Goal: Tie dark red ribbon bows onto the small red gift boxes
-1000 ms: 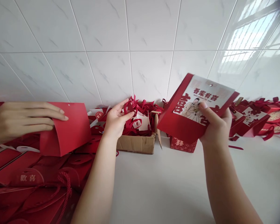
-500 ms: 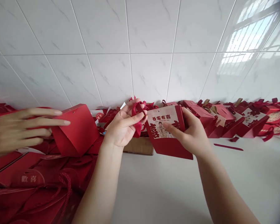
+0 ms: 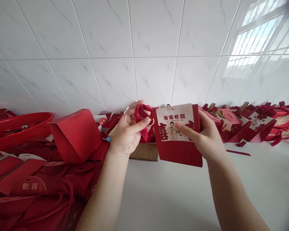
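My left hand (image 3: pixel 131 128) is closed around a bunched red ribbon (image 3: pixel 142 112), with a small gold ring or bead showing by the thumb. Just to its right, my right hand (image 3: pixel 203 134) grips a red gift box (image 3: pixel 180 154) by its right side, thumb lying across the front. A pale printed card (image 3: pixel 175 122) with a cartoon couple and red characters covers the box's upper front. There is a small hole near the card's top edge. The fingers behind the box are hidden.
A plain red box (image 3: pixel 75 138) stands at left on a heap of red packaging (image 3: pixel 38 186). Beyond it is a red basin (image 3: pixel 38 123) with tools. Finished-looking boxes (image 3: pixel 257 128) line the wall at right; a ribbon strip (image 3: pixel 239 152) lies on the white table (image 3: pixel 170 199).
The other person's hand at left has gone out of view, uncovering the basin. My right hand has shifted the box slightly right and turned its front more towards me.
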{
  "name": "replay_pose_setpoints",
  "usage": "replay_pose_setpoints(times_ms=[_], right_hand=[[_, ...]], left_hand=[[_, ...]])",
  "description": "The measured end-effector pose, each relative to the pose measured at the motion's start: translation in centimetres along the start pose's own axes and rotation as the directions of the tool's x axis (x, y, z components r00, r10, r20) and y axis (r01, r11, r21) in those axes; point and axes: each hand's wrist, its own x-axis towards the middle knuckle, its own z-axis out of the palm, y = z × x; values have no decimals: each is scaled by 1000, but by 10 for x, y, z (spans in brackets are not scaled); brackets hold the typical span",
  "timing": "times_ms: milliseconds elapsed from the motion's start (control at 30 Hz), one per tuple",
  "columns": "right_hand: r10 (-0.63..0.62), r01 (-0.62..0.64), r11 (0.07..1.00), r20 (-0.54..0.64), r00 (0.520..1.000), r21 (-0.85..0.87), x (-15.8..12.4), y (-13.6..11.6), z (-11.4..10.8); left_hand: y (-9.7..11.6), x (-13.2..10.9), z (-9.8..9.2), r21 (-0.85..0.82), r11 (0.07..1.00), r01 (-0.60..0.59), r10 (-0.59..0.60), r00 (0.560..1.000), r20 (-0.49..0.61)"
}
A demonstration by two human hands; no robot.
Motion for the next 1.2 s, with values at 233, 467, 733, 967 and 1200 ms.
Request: replay_pose_setpoints(times_ms=[233,467,733,967,1200], right_hand=[[-225,211,974,468,855,83,-3,-10,-23],[-292,323,945,585,756,53,-9,-12,-4],[-343,422,907,600,722,11,-10,-13,-3],[-383,443,895,596,706,51,-10,-17,-2],[-370,418,906,603,707,66,-10,-15,-1]], left_hand=[[3,2,-4,-263,925,274,-280,960,15],[3,-7,7,-220,916,336,-316,941,119],[2,-11,12,-339,863,374,-350,927,132],[0,-16,22,-476,816,329,-306,944,127],[-1,-17,24,-562,760,327,-281,944,170]])
